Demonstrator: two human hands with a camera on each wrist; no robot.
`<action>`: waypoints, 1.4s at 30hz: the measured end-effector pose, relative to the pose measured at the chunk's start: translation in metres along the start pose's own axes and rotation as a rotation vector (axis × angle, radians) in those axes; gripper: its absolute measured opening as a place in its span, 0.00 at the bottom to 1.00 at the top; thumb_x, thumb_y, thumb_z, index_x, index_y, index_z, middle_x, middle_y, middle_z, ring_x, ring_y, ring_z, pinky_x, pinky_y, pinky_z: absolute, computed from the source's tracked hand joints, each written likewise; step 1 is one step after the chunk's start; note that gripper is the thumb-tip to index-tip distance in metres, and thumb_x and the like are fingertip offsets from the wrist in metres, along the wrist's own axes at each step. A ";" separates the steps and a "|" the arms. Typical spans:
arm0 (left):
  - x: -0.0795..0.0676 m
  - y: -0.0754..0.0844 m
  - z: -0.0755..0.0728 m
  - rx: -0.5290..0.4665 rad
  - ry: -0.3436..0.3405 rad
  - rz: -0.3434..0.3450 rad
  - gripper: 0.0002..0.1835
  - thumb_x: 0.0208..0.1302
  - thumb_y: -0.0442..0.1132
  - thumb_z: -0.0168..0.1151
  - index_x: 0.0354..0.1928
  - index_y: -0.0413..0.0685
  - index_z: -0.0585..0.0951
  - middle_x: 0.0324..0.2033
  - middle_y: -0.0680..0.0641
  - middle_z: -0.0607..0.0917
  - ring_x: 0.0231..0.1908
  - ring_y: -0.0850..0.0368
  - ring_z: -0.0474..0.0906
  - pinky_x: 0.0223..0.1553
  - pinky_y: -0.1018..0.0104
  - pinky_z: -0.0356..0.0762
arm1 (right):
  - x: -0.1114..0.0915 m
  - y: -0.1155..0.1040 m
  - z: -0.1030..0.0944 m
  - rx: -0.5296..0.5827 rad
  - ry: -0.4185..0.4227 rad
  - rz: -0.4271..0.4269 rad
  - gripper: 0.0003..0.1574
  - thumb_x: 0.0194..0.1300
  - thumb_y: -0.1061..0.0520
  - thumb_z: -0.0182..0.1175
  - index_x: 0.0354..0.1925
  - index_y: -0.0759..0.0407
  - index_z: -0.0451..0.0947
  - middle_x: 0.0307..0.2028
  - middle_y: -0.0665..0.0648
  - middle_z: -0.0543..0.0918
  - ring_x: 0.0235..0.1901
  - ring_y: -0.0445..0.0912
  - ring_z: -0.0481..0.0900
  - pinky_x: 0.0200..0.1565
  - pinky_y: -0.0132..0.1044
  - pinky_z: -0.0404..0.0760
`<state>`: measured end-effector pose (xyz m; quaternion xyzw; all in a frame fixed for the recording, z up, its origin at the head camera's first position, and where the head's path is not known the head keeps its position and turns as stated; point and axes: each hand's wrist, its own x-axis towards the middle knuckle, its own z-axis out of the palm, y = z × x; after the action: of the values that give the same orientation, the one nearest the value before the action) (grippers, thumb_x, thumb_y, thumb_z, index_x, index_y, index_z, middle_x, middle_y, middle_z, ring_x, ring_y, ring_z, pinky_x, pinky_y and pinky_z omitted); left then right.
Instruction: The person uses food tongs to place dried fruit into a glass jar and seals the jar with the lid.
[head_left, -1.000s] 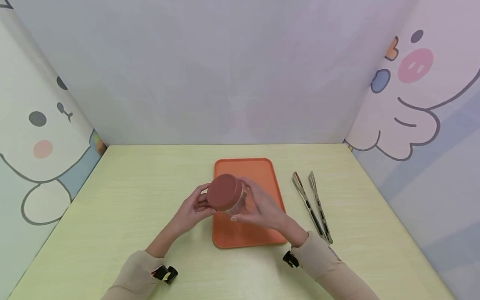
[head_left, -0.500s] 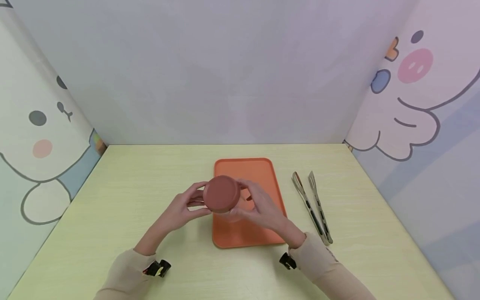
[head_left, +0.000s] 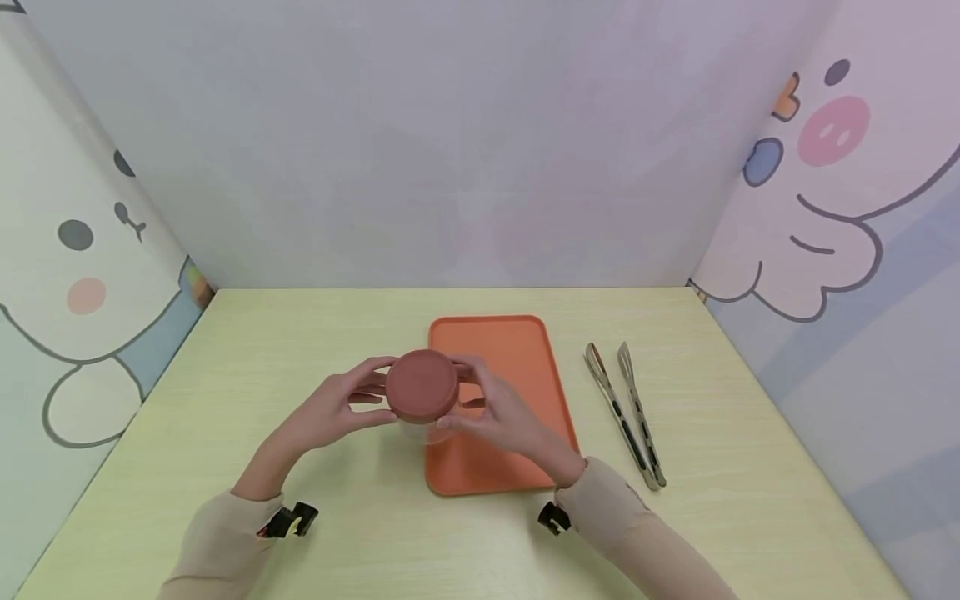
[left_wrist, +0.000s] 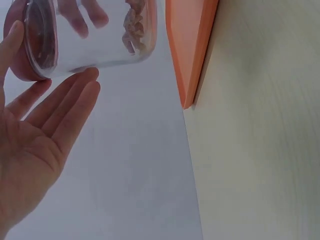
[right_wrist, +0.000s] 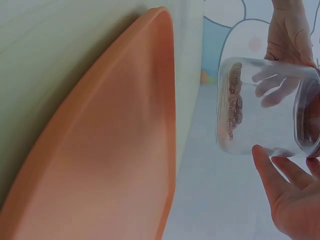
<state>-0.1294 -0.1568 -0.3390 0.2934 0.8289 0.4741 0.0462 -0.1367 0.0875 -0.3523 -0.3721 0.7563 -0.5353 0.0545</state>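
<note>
A clear jar [right_wrist: 272, 127] with a reddish-brown lid [head_left: 422, 385] is held up in the air between both hands. Small brown pieces [right_wrist: 234, 102] lie in a layer at its bottom. My left hand [head_left: 330, 411] grips the jar from the left, thumb near the lid and fingers along the side. From the right, my right hand [head_left: 501, 414] holds it with thumb and fingers spread around the lid end. Below, partly under the jar in the head view, lies an orange tray [head_left: 498, 454]. The left wrist view shows a gap between jar and tray.
Metal tongs [head_left: 628, 417] with black grips lie on the light yellow table [head_left: 285, 333] to the right of the tray. A pale wall [head_left: 465, 167] rises behind the table, and cartoon-printed panels [head_left: 832, 183] stand at both sides.
Both hands have carried the jar leftward, from over the tray to its left edge. The jar has tipped more upright, its lid now facing up toward the head camera.
</note>
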 end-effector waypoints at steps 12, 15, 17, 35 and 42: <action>-0.007 -0.027 -0.013 -0.021 0.024 -0.063 0.33 0.51 0.33 0.64 0.59 0.36 0.63 0.48 0.38 0.75 0.44 0.44 0.74 0.43 0.51 0.72 | 0.021 0.020 0.017 0.082 -0.015 -0.006 0.41 0.55 0.62 0.61 0.61 0.62 0.51 0.55 0.58 0.68 0.53 0.49 0.67 0.43 0.46 0.74; -0.009 -0.037 -0.014 -0.053 0.032 -0.079 0.33 0.52 0.33 0.64 0.60 0.36 0.62 0.49 0.37 0.73 0.46 0.43 0.73 0.44 0.51 0.71 | 0.026 0.024 0.021 0.094 -0.016 0.012 0.40 0.55 0.63 0.61 0.61 0.62 0.51 0.56 0.59 0.67 0.54 0.50 0.66 0.43 0.46 0.74; -0.010 -0.047 -0.015 -0.072 0.037 -0.086 0.33 0.52 0.33 0.63 0.61 0.38 0.62 0.50 0.37 0.72 0.46 0.43 0.72 0.44 0.51 0.71 | 0.029 0.026 0.023 0.098 -0.017 0.025 0.40 0.55 0.63 0.61 0.61 0.63 0.51 0.56 0.60 0.67 0.54 0.50 0.66 0.43 0.45 0.74; -0.017 -0.092 -0.026 -0.099 0.006 -0.120 0.34 0.54 0.37 0.62 0.63 0.47 0.60 0.54 0.41 0.69 0.50 0.48 0.70 0.45 0.62 0.72 | 0.045 0.049 0.043 0.226 -0.013 0.069 0.41 0.54 0.66 0.61 0.61 0.63 0.52 0.57 0.61 0.65 0.56 0.50 0.63 0.44 0.37 0.74; -0.018 -0.098 -0.025 -0.111 0.001 -0.120 0.34 0.54 0.39 0.63 0.63 0.49 0.61 0.54 0.43 0.70 0.49 0.52 0.71 0.44 0.66 0.73 | 0.047 0.053 0.046 0.241 -0.014 0.081 0.40 0.54 0.66 0.61 0.60 0.63 0.52 0.57 0.60 0.65 0.57 0.48 0.63 0.45 0.38 0.74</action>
<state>-0.1668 -0.2229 -0.4084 0.2399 0.8175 0.5157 0.0903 -0.1751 0.0309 -0.4022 -0.3358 0.7004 -0.6171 0.1255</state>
